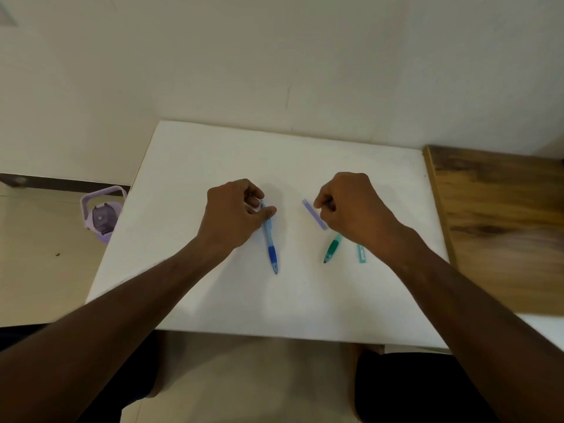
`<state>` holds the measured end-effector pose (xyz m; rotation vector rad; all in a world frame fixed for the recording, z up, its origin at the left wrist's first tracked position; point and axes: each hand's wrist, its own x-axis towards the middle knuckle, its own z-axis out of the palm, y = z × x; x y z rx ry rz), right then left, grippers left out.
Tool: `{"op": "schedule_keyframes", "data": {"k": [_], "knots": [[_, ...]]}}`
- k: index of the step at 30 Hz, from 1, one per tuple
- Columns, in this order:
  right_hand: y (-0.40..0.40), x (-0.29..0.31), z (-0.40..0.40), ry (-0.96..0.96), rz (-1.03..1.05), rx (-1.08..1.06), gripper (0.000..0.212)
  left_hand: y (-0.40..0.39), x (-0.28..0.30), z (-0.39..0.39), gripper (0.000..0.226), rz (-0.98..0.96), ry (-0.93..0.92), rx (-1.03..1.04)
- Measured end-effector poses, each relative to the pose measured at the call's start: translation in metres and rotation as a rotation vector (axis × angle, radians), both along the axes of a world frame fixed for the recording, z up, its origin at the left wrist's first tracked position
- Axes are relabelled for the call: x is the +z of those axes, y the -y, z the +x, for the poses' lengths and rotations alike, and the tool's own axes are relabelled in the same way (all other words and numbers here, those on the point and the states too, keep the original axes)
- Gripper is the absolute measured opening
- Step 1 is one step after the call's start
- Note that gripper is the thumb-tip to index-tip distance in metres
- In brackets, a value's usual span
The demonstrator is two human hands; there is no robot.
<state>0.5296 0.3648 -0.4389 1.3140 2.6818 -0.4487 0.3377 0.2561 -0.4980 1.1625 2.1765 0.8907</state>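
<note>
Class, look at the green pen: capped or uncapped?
Uncapped: the green pen shows its bare tip; a teal cap lies apart beside it.

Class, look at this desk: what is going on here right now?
A person sits at a white table. The left hand pinches the far end of a blue pen lying on it. The right hand curls its fingers at a purple cap; whether it grips is unclear. A green pen and teal cap lie beside.

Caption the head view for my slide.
Left hand grips a blue pen, right hand pinches a purple cap, near a green pen on a white table.
</note>
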Motion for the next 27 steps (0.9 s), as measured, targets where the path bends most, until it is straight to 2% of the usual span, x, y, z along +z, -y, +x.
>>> {"op": "schedule_keyframes", "data": {"k": [3, 7, 10, 12, 15, 17, 19, 24, 27], "knots": [[-0.009, -0.012, 0.003, 0.008, -0.017, -0.105, 0.029, -0.001, 0.000, 0.002, 0.044, 0.010, 0.039, 0.036], [-0.008, -0.030, -0.003, 0.037, 0.005, -0.137, 0.042, -0.004, 0.003, 0.002, 0.045, 0.015, 0.011, 0.046], [-0.007, -0.037, -0.003, 0.032, 0.013, -0.157, 0.034, -0.003, 0.008, 0.004, 0.038, 0.052, -0.060, 0.012], [-0.008, -0.036, -0.001, 0.009, -0.002, -0.164, 0.029, -0.003, 0.011, 0.006, 0.026, 0.108, -0.043, -0.033], [-0.005, -0.026, -0.005, -0.226, -0.145, -0.246, 0.021, -0.006, 0.015, 0.010, 0.013, 0.166, 0.082, -0.083], [0.001, -0.016, -0.010, -0.453, -0.342, -0.343, 0.013, -0.008, 0.019, 0.013, 0.015, 0.194, 0.168, -0.099], [0.006, -0.009, -0.013, -0.593, -0.482, -0.355, 0.016, -0.010, 0.024, 0.016, 0.023, 0.227, 0.251, -0.132], [0.007, -0.003, -0.010, -0.732, -0.672, -0.314, 0.018, -0.009, 0.032, 0.015, 0.029, 0.282, 0.460, -0.176], [0.003, 0.000, -0.007, -0.756, -0.709, -0.331, 0.015, -0.008, 0.033, 0.015, 0.027, 0.330, 0.401, -0.181]]}}
